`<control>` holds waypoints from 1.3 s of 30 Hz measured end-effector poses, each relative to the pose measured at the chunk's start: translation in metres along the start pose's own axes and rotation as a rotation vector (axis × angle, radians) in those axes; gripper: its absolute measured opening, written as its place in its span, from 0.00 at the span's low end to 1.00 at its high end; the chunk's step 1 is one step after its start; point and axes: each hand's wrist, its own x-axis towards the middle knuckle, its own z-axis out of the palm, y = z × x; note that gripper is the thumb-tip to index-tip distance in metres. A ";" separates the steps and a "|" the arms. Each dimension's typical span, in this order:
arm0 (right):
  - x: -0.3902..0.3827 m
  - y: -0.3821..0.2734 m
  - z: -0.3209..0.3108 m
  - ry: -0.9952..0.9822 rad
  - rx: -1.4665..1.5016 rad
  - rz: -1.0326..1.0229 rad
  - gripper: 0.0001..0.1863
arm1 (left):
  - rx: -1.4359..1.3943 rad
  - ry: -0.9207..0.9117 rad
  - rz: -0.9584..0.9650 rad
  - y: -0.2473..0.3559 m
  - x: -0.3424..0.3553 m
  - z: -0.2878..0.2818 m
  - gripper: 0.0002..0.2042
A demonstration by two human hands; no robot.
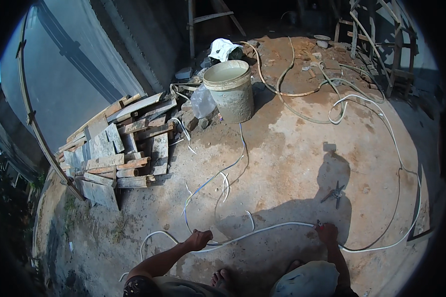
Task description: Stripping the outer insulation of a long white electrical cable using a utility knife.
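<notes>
A white cable [272,227] curves across the concrete ground [282,168], the right hand [327,233] gripping it; the left hand [199,240] is clenched just beside it, its contents unclear. Ahead lies a hand tool [337,194]; farther off stands a grimy bucket [229,99].

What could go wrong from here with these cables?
The bucket could tip, its liquid reaching the thin blue wire that runs to its base. A bare foot could snag the white cable close by. The pliers-like tool, lying in shadow, might be overlooked and stepped on.
</notes>
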 end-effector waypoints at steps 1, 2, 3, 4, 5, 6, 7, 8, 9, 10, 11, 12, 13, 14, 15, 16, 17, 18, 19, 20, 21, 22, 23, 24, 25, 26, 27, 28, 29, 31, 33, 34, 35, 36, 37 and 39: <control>-0.001 -0.001 0.000 -0.001 -0.008 0.004 0.34 | -0.007 -0.001 0.004 0.003 0.001 -0.005 0.08; 0.002 -0.003 0.001 -0.007 -0.011 0.005 0.34 | -0.112 0.083 -0.017 0.007 0.000 -0.012 0.09; 0.004 -0.003 0.000 -0.014 -0.014 0.005 0.34 | -0.215 0.168 -0.039 0.008 -0.002 -0.015 0.10; 0.003 -0.001 -0.002 -0.014 -0.021 0.001 0.34 | -0.273 0.252 -0.110 0.005 -0.004 -0.014 0.09; 0.002 -0.003 -0.002 -0.004 -0.004 -0.001 0.33 | -0.270 0.256 -0.110 0.000 -0.007 -0.016 0.09; 0.001 -0.005 -0.003 0.008 0.014 -0.004 0.33 | -0.276 0.185 -0.120 -0.004 -0.010 -0.017 0.09; 0.001 -0.007 -0.003 0.011 0.018 -0.009 0.33 | -0.281 0.114 -0.131 -0.008 -0.012 -0.019 0.09; 0.001 -0.006 -0.002 0.014 0.012 -0.009 0.33 | -0.277 0.116 -0.128 0.001 -0.013 -0.028 0.09; 0.002 -0.004 -0.001 0.015 0.005 -0.010 0.33 | -0.096 0.013 -0.053 0.018 -0.015 -0.044 0.09; 0.002 0.001 0.004 0.018 0.007 -0.010 0.33 | 0.086 -0.090 0.023 0.028 -0.014 -0.052 0.09; 0.001 0.005 0.009 0.051 0.019 -0.011 0.33 | 0.091 -0.084 0.020 0.028 -0.015 -0.047 0.09; 0.002 0.006 0.012 0.084 0.032 -0.011 0.34 | 0.224 -0.142 -0.020 0.026 -0.018 -0.037 0.10; 0.004 0.008 0.014 0.090 0.036 -0.017 0.34 | 0.356 -0.199 -0.060 0.024 -0.018 -0.029 0.10; 0.002 0.007 0.012 0.094 0.035 -0.025 0.34 | 0.445 -0.253 -0.158 0.029 -0.013 -0.030 0.11; 0.001 0.006 0.010 0.098 0.034 -0.033 0.34 | 0.449 -0.253 -0.159 0.031 -0.014 -0.035 0.11; 0.002 0.005 0.009 0.099 0.037 -0.033 0.34 | 0.468 -0.186 -0.183 0.034 -0.016 -0.040 0.11; 0.002 0.003 0.004 0.067 0.036 -0.017 0.34 | 0.484 -0.121 -0.207 0.038 -0.018 -0.042 0.12; 0.002 0.000 0.001 0.033 0.033 -0.001 0.33 | 0.485 -0.122 -0.208 0.035 -0.020 -0.042 0.12; 0.002 -0.002 0.000 0.031 0.033 -0.001 0.33 | 0.500 -0.056 -0.238 0.029 -0.022 -0.041 0.13; 0.000 -0.003 0.000 0.036 0.047 0.006 0.34 | 0.513 0.008 -0.269 0.024 -0.025 -0.040 0.15; -0.002 -0.003 -0.001 0.039 0.060 0.013 0.34 | 0.510 0.005 -0.270 0.020 -0.027 -0.039 0.15; -0.003 -0.004 -0.002 0.035 0.057 0.013 0.34 | 0.399 0.134 -0.301 0.016 -0.029 -0.038 0.17; -0.002 -0.004 -0.004 0.039 0.057 0.013 0.34 | 0.287 0.262 -0.331 0.014 -0.031 -0.036 0.19; -0.002 -0.005 -0.003 0.043 0.056 0.014 0.34 | 0.250 0.247 -0.358 0.021 -0.030 -0.045 0.22; -0.004 -0.004 -0.002 0.037 0.052 0.016 0.34 | 0.246 0.242 -0.359 0.018 -0.030 -0.040 0.22; -0.004 -0.005 -0.001 0.071 0.038 -0.015 0.33 | -0.006 0.283 -0.388 0.011 -0.030 -0.034 0.21; -0.003 -0.005 -0.001 0.107 0.023 -0.046 0.32 | -0.258 0.322 -0.413 0.001 -0.029 -0.026 0.20; -0.003 -0.003 -0.001 0.107 0.023 -0.048 0.32 | -0.279 0.422 -0.281 -0.010 -0.031 -0.016 0.19; -0.003 0.000 0.002 0.108 0.016 -0.048 0.32 | -0.281 0.420 -0.281 -0.008 -0.029 -0.017 0.19; -0.001 -0.003 0.004 0.109 0.015 -0.047 0.32 | -0.429 0.433 -0.421 0.004 -0.023 -0.028 0.18; -0.001 -0.004 0.000 0.053 0.060 -0.004 0.33 | -0.515 0.469 -0.423 0.000 -0.020 -0.027 0.18; -0.001 -0.003 0.002 0.049 0.063 -0.005 0.33 | -0.602 0.506 -0.423 -0.001 -0.020 -0.026 0.18; 0.001 -0.004 0.001 0.057 0.060 -0.006 0.33 | -0.609 0.509 -0.421 -0.002 -0.021 -0.026 0.18; 0.003 -0.005 -0.001 0.066 0.058 -0.007 0.33 | -0.523 0.543 -0.431 -0.003 -0.022 -0.025 0.21; 0.004 -0.005 -0.001 0.070 0.051 -0.010 0.33 | -0.437 0.576 -0.441 -0.003 -0.023 -0.024 0.23; 0.002 0.004 0.010 0.111 0.036 -0.030 0.33 | 0.049 0.519 -0.455 0.041 -0.023 -0.055 0.23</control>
